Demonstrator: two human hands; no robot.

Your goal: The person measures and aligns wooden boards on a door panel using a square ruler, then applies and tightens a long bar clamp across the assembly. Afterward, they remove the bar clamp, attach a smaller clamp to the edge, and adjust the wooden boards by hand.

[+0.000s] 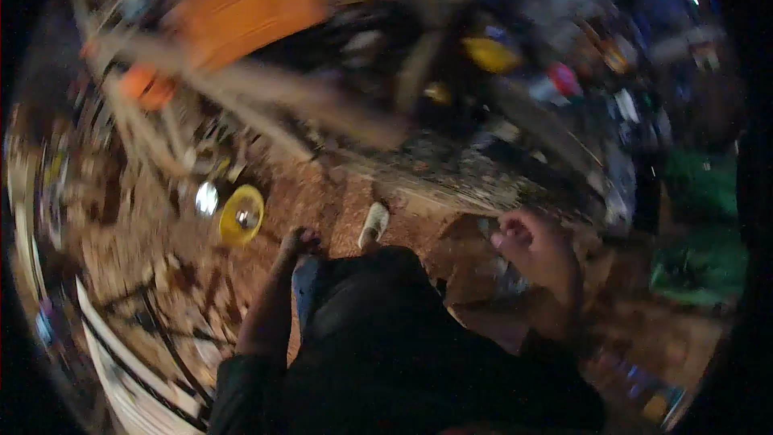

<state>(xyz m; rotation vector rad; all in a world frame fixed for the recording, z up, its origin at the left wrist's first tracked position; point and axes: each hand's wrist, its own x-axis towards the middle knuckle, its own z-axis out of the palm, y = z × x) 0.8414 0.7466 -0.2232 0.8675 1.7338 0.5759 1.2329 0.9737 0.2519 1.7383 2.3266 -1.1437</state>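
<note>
Motion blur smears much of the head view. My left hand (303, 240) hangs low beside my left leg, over reddish-brown ground. Its fingers are too small and dark to read, and no held thing can be made out. On the right, my right hand (525, 243) is raised in front of my body with the fingers curled in. Whatever it holds, if anything, is hidden. A pale, clear-looking patch (511, 280) shows just below that hand; I cannot tell whether they touch. One light shoe (374, 224) is visible between my hands.
A yellow ring-shaped pan or bowl (241, 215) lies on the ground to the left, beside a shiny round thing (207, 198). Wooden poles (266, 93) cross ahead, near a large orange panel (250, 8). Cluttered items fill the upper right; green sheeting (699, 266) lies far right.
</note>
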